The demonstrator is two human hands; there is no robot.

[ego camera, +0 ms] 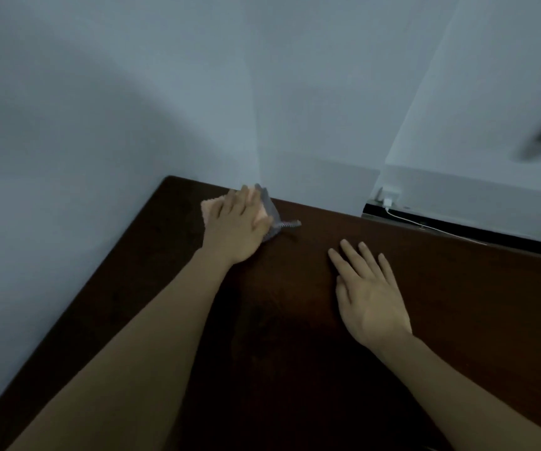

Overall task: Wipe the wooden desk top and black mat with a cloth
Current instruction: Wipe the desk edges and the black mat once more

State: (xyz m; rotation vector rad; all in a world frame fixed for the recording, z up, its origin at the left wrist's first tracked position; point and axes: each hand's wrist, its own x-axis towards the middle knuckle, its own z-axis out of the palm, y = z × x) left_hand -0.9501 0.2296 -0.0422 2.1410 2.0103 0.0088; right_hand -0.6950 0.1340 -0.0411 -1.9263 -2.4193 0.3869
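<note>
Wall (67,125) meets wood at the far left corner, where the left hand (236,222) lies flat on a cloth (270,219) — fingers straight and pressing it onto the wooden desk top (458,288), likely to bear down for the wipe along the back edge. The cloth (peach on one face, grey on the other) sits under the palm, its grey edge poking out on the thumb side. Further right, the right hand (368,297) rests spread and empty on bare wood, apparently steadying the reach. A white charger cable (405,219) trails along the gap behind the desk — no black mat is in view.
</note>
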